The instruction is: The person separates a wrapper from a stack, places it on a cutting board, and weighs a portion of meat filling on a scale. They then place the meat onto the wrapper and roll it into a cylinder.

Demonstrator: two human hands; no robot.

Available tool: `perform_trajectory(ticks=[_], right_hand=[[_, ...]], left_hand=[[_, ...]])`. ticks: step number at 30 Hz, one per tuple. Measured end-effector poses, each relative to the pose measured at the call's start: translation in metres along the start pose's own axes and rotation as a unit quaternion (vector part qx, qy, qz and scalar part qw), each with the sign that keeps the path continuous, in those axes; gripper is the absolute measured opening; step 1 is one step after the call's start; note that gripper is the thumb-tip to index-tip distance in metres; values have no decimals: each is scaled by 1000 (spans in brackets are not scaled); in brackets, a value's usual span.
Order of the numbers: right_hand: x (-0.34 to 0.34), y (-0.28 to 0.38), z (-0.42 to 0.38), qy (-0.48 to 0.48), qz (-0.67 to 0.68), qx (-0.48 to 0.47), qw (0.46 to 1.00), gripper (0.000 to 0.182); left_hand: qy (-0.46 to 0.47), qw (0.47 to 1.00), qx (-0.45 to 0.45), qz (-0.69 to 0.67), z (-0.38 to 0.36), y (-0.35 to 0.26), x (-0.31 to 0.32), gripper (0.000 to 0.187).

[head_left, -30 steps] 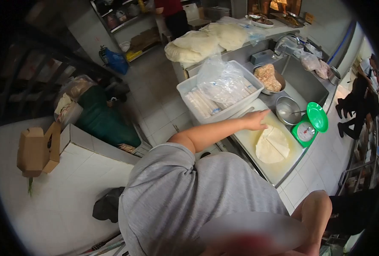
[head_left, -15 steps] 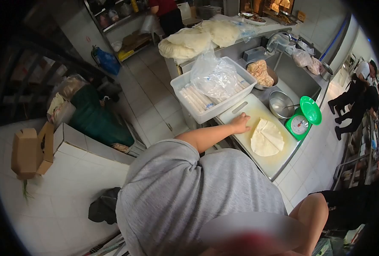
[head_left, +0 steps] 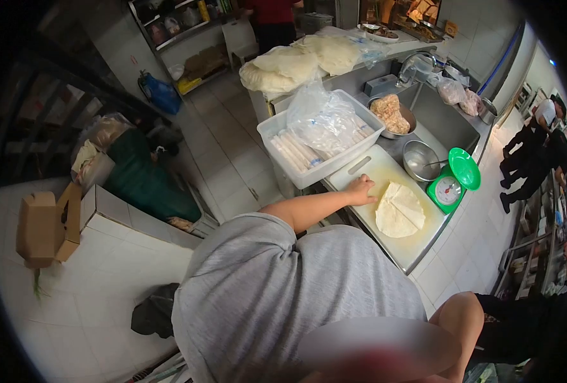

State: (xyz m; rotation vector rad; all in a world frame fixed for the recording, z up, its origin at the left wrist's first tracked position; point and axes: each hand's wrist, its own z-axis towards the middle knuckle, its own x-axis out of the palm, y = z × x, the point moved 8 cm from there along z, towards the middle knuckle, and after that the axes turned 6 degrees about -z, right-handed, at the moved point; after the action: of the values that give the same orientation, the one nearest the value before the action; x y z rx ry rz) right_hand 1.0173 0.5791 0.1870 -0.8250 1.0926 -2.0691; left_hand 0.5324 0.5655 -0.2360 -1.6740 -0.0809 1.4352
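My left hand (head_left: 360, 191) rests on the white cutting board (head_left: 395, 156), fingers apart and holding nothing. Beside its fingertips lies a thin pale wrapper sheet (head_left: 399, 210), layered or folded with a visible seam. Past the sheet stand a metal bowl (head_left: 422, 159) with a spoon in it and a green dial scale (head_left: 448, 190) with a round pan. A second metal bowl (head_left: 406, 131) holds a mound of minced filling (head_left: 389, 113). My right arm (head_left: 459, 322) is bent at the lower right; its hand is out of sight.
A white plastic tub (head_left: 304, 180) of pale rolls and a clear bag (head_left: 322, 118) stands left of the board. Stacked wrapper sheets (head_left: 280, 69) lie on the counter behind, near a sink (head_left: 446, 118). Other people stand at the far right and the back.
My left hand stays on the board, shifting only slightly. The bent right arm has moved a little left. At the back, a person in red has moved right.
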Motion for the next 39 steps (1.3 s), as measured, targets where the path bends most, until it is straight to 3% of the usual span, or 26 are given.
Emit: perform_trajectory(ticks=[3, 5, 8, 9, 10, 11, 13, 14, 15, 16, 18, 20, 23, 26, 27, 30, 31, 34, 36, 37, 39], right_hand=[[-23, -9, -57, 0, -71, 164, 984, 50], [-51, -11, -121, 38, -174, 330, 927, 45], [-68, -16, -244, 166, -309, 560, 751, 38], [-56, -19, -290, 243, -305, 606, 693, 36], [-42, -17, -342, 327, -267, 665, 617, 31], [-52, 10, -400, 419, -263, 654, 573, 35], [-93, 100, -510, 584, -245, 693, 345, 58], [-91, 130, -519, 644, -230, 669, 292, 66], [-83, 142, -512, 647, -186, 685, 277, 69], [-69, 148, -494, 671, -201, 642, 313, 65], [-64, 179, -502, 705, -154, 646, 250, 69], [-61, 191, -497, 702, -174, 625, 295, 74], [-70, 189, -494, 623, -204, 655, 376, 77], [-75, 165, -511, 587, -249, 717, 282, 78], [-75, 158, -522, 558, -287, 718, 302, 71], [-56, 137, -548, 651, -240, 676, 248, 53], [-60, 138, -566, 605, -197, 734, 238, 44], [-75, 144, -598, 417, -85, 877, 224, 21], [-81, 134, -587, 252, -35, 940, 229, 12], [-89, 130, -586, 274, -48, 931, 237, 12], [-86, 113, -562, 182, -3, 954, 236, 13]], left_hand=[[11, 999, -8, 36, -3, -14, 3, 64], [12, 998, 0, 65, -8, -30, 0, 63], [28, 999, -2, 34, -10, -45, 11, 65], [39, 999, -26, -7, -4, -41, 18, 67], [-4, 999, -15, -38, -7, -47, 12, 55], [-40, 997, -9, -61, -9, -46, 12, 67], [-57, 997, 38, -19, -26, -75, -7, 80], [-33, 998, 52, 15, -31, -85, -7, 83], [-15, 997, 66, 49, -34, -94, -8, 86], [1, 993, 79, 82, -36, -99, -6, 90], [-36, 993, 80, 76, -30, -81, 5, 75], [-93, 991, 82, 41, -20, -55, 13, 66], [-81, 989, -21, -125, -13, -24, 13, 48], [-30, 998, -35, -40, -9, -45, 6, 37], [-26, 998, -47, -33, -6, -48, 6, 32], [-25, 980, -107, -163, 18, -25, 15, 32], [-70, 954, -70, -284, 18, -29, 8, 23], [-88, 864, -31, -495, 27, -29, -16, 15], [-73, 848, -23, -524, 24, -44, -48, 14], [-73, 839, -25, -539, 22, -51, -61, 15], [-44, 846, -24, -531, 20, -62, -81, 19]])
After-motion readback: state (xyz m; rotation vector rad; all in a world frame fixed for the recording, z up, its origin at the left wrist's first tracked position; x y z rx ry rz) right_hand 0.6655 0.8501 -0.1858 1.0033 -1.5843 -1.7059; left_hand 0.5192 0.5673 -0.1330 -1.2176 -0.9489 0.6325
